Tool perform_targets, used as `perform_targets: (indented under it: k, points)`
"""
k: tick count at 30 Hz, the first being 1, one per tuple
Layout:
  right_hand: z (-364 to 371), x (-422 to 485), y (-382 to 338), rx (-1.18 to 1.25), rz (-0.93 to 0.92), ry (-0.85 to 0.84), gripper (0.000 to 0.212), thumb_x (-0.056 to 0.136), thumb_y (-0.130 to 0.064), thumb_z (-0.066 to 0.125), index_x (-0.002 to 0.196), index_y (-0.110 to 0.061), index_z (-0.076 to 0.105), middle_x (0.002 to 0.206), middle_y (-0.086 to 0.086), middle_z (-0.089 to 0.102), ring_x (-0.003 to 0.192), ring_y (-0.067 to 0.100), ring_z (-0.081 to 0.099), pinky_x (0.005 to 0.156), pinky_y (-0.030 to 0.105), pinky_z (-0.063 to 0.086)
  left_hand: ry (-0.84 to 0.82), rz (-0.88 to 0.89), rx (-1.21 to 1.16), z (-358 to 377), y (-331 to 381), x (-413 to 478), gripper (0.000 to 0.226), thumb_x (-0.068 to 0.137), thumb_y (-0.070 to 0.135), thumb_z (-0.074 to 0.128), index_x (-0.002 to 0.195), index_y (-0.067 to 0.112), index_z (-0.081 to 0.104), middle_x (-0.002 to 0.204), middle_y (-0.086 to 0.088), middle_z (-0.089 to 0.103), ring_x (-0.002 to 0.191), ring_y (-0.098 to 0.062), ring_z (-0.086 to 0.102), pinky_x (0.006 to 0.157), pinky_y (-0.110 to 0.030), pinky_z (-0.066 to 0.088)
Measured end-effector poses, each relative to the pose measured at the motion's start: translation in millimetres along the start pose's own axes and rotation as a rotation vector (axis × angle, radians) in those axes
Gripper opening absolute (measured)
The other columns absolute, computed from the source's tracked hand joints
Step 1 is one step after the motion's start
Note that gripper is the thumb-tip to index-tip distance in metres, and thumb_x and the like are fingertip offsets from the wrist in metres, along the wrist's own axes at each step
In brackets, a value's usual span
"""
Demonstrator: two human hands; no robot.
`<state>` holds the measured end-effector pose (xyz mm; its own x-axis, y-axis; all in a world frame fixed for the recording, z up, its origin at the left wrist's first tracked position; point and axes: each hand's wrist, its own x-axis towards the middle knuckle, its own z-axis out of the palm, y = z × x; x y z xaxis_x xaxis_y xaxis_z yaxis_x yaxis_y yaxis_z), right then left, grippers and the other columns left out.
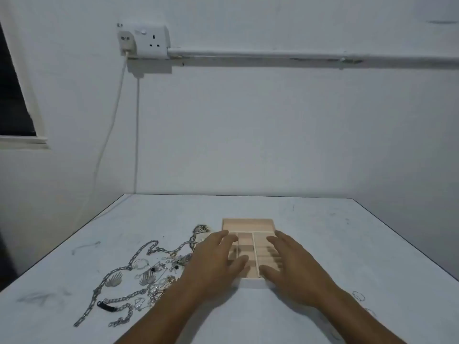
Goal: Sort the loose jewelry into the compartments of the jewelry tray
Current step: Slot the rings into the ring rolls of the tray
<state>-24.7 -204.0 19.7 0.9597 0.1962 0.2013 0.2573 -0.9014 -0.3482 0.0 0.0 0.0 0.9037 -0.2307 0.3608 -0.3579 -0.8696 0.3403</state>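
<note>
Pink tray [248, 224], silver chains [139, 254], white table [323, 232].

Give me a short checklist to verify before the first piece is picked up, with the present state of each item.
1. Jewelry tray flat on the table, within reach: ok.
2. Left hand and right hand free, holding nothing: ok.
3. All compartments empty: cannot tell, the hands cover some.
4. Loose jewelry lying separated: not ok, the pieces overlap in one pile left of the tray.
5. No stray pieces: not ok, a thin ring lies apart, towards the table's right edge.
</note>
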Motion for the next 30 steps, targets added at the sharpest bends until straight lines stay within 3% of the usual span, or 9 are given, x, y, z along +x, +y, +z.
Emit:
perform_targets:
  k: [4,9,14,17,20,24,27,30]
  points:
    - [13.0,3.0,5.3,0.054,0.044,-0.027,0.07,0.09,-0.06,0.047,0.149,-0.027,0.027,0.16,-0.007,0.013,0.146,0.012,0.015,0.118,0.031,0.02,0.072,0.037,0.021,2.6,0.6,-2.2,0.054,0.091,0.053,0.045,0.134,0.021,0.05,0.14,0.001,0.046,0.132,-0.023,0.042,0.106,-0.037,0.036]
    - [17.5,9.1,9.9,0.051,0.061,-0.063,0.073,0.09,-0.065,0.04,0.15,-0.027,0.023,0.161,-0.006,0.011,0.147,0.014,0.014,0.118,0.032,0.019,-0.061,-0.08,-0.074,6.4,-8.6,-0.4,0.055,0.092,0.052,0.048,0.138,0.023,0.043,0.148,-0.002,0.036,0.137,-0.021,0.03,0.112,-0.035,0.028]
    - [19.9,9.6,13.8,0.031,0.077,-0.111,0.069,0.095,-0.058,0.035,0.153,-0.024,0.018,0.162,-0.006,0.008,0.147,0.013,0.016,0.118,0.031,0.02,-0.09,-0.107,-0.031,7.8,-11.3,-1.3,0.051,0.095,0.047,0.045,0.135,0.017,0.048,0.145,-0.007,0.041,0.136,-0.025,0.031,0.113,-0.04,0.026]
    - [21.0,8.9,19.3,0.047,0.08,-0.099,0.06,0.1,-0.047,0.034,0.151,-0.017,0.024,0.161,-0.002,0.015,0.146,0.015,0.021,0.117,0.029,0.022,-0.096,-0.06,0.014,4.0,-14.3,-2.9,0.046,0.095,0.044,0.032,0.126,0.017,0.052,0.128,-0.001,0.055,0.123,-0.024,0.04,0.106,-0.036,0.031]
    - [20.3,9.6,25.4,0.02,0.09,-0.052,0.042,0.101,-0.037,0.035,0.13,-0.008,0.046,0.141,0.004,0.044,0.125,0.019,0.044,0.098,0.025,0.035,-0.052,-0.018,0.034,2.5,-18.5,-4.6,0.052,0.088,0.04,0.017,0.119,0.019,0.052,0.102,0.002,0.058,0.098,-0.018,0.045,0.089,-0.034,0.038]
    - [17.1,7.7,27.3,-0.081,0.109,-0.004,0.023,0.1,-0.031,0.033,0.1,-0.017,0.051,0.104,0.001,0.052,0.098,0.021,0.049,0.089,0.034,0.043,0.009,-0.03,0.006,-0.9,-16.9,-7.5,0.017,0.096,0.023,0.039,0.101,0.018,0.055,0.081,0.009,0.046,0.087,-0.015,0.039,0.08,-0.032,0.035]
    - [13.7,5.0,25.9,-0.121,0.117,-0.003,0.029,0.102,-0.029,0.029,0.11,-0.017,0.054,0.092,-0.003,0.049,0.096,0.021,0.048,0.087,0.037,0.042,0.006,-0.033,-0.027,-1.3,-17.4,-9.9,0.017,0.095,0.025,0.04,0.082,0.02,0.049,0.075,0.01,0.043,0.087,-0.017,0.041,0.081,-0.036,0.039]
    - [12.8,2.6,24.6,-0.111,0.121,-0.007,0.034,0.102,-0.029,0.027,0.122,-0.018,0.053,0.097,-0.001,0.053,0.1,0.023,0.047,0.088,0.038,0.04,0.021,-0.056,-0.025,-2.1,-17.7,-12.5,0.02,0.092,0.03,0.037,0.081,0.019,0.052,0.075,0.007,0.043,0.081,-0.017,0.041,0.078,-0.035,0.04]
